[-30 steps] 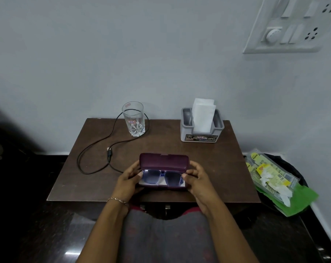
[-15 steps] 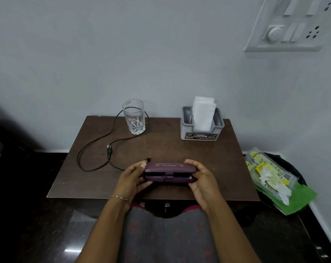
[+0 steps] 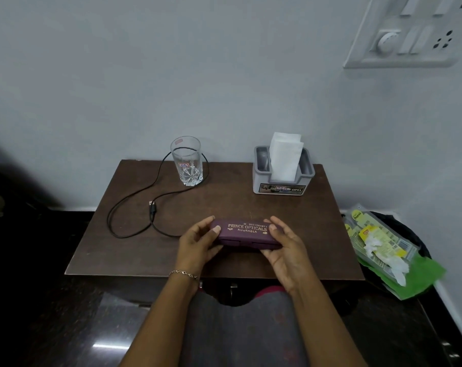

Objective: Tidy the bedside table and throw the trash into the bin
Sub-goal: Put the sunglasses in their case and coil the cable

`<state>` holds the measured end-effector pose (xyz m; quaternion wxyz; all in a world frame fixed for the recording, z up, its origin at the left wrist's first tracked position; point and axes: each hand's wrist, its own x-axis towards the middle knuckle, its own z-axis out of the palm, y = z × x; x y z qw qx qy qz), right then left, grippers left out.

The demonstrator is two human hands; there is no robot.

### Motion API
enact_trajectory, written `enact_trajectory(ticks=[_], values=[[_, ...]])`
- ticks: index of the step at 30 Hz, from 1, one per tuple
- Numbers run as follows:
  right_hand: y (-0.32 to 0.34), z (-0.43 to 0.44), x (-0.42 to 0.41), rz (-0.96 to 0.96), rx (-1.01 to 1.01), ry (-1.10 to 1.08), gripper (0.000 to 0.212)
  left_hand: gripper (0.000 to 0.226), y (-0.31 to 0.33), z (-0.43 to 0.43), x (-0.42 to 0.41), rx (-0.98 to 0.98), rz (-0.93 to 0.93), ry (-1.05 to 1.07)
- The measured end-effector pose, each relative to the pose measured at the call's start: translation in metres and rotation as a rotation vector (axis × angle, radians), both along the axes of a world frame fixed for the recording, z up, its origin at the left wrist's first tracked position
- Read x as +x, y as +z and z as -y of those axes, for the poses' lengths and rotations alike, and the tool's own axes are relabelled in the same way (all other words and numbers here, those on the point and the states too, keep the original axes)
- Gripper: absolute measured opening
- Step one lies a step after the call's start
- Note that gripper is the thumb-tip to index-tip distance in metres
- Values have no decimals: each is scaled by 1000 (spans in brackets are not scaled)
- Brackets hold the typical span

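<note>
A maroon glasses case with gold lettering lies closed near the front middle of the brown bedside table. My left hand grips its left end and my right hand grips its right end, thumbs on the lid. To the right of the table, on the floor, stands a black bin topped with green and yellow wrappers and crumpled white tissue.
An empty clear glass stands at the back left of the table. A black USB cable loops from behind it across the left side. A grey tissue holder with white tissues sits at the back right. A switchboard is on the wall.
The case stood open with sunglasses inside; both hands have folded the lid down and it is now closed.
</note>
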<state>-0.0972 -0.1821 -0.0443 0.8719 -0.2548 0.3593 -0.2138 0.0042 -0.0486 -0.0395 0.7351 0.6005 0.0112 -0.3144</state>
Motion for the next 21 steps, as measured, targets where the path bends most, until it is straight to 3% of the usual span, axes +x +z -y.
enact_trajectory(ticks=[6,10,21], values=[[15,26,5,14,-12,-5,39,36,7,26,7,-11,42,-12],[24,44,14,-42,-90,-133,44,36,19,53,8,-30,55,-28],[-3,74,3,-681,-790,-212,50,54,-9,115,0,209,385,-133]])
